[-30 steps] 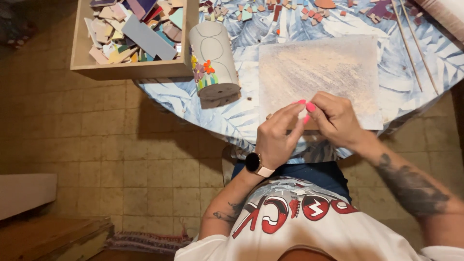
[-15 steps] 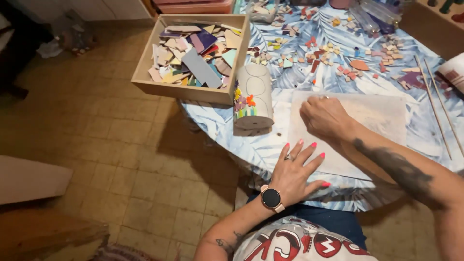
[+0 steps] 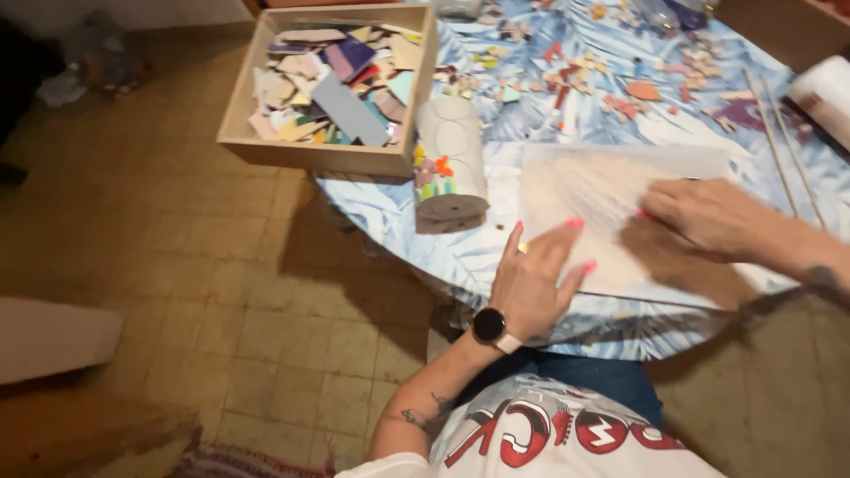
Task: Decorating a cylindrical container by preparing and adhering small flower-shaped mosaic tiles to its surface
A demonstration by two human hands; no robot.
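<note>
While both hands are laid on a pale sheet [image 3: 611, 199] at centre right of the frame, the left hand [image 3: 536, 279] is spread flat, its grip apart, on the sheet's near left edge. The right hand [image 3: 704, 217] is pressed on the sheet, fingers loosely apart, nothing clamped. A decorated cylinder [image 3: 450, 164] is seen just left, a wooden box of tile pieces [image 3: 332, 88] at upper left, all on the leaf-patterned table [image 3: 398, 230].
</note>
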